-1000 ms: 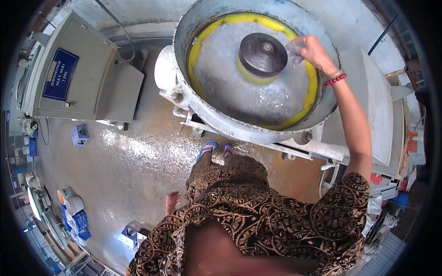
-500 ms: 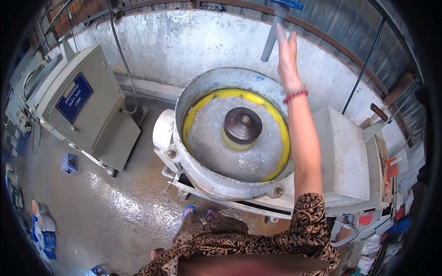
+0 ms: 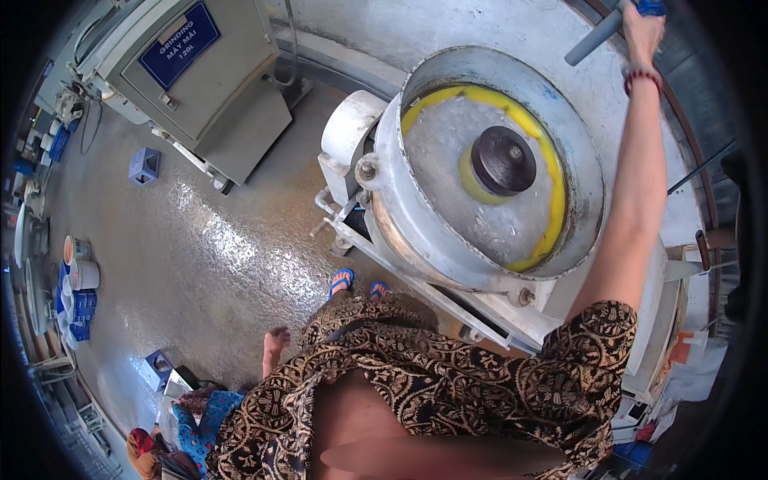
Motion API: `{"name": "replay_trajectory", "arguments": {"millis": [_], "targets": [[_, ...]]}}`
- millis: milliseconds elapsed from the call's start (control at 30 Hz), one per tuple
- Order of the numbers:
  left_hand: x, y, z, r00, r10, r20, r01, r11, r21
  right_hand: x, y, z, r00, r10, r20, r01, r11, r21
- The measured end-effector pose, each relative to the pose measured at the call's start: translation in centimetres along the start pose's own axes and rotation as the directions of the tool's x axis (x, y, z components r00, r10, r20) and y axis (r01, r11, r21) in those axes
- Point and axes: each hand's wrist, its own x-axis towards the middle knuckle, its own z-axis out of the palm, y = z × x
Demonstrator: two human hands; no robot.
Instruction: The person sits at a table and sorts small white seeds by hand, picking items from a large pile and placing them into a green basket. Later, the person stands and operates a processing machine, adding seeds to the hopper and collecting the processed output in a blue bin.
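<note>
A round, yellow-lined metal tub [image 3: 436, 240] stands below a grey pipe [image 3: 594, 40] slanting down-left from a blue valve [image 3: 652, 8]. The nearer right hand [image 3: 642, 34] reaches that valve just above its fingers, their closure unclear; the left hand [image 3: 276, 340] hangs empty, loosely spread.

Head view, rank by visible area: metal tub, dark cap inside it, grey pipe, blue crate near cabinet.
1. Metal tub
2. Dark cap
Then grey pipe and blue crate: too alike to rank.
</note>
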Motion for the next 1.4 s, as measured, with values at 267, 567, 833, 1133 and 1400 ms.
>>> {"name": "replay_trajectory", "arguments": {"millis": [267,567,833,1133,1400], "targets": [[-3.9,-5.8,-5.0,0.930,-0.356,0.094,0.359,0.933,-0.019,-21.2,-7.6,-1.8,0.762,-0.422,0.491,0.330,0.905,0.267],[-3.4,4.6,-1.2,0.985,-0.007,-0.170,-0.003,0.998,-0.057,-42.4,-8.4,13.0,0.426,-0.134,0.895,-0.072,0.981,0.182],[-1.5,-5.3,-1.9,0.976,-0.145,0.164,0.206,0.860,-0.466,-42.6,-4.9,9.9,0.164,-0.389,0.907,0.557,0.795,0.240],[4.3,-10.3,-5.0,0.922,-0.148,0.357,0.291,0.874,-0.390,-25.1,8.2,6.1,0.253,0.629,0.735,-0.958,0.058,0.281],[-0.3,7.1,-3.3,0.985,-0.164,-0.048,0.168,0.981,0.095,-24.4,13.6,7.9,0.120,0.475,0.872,-0.979,-0.089,0.184]]}}
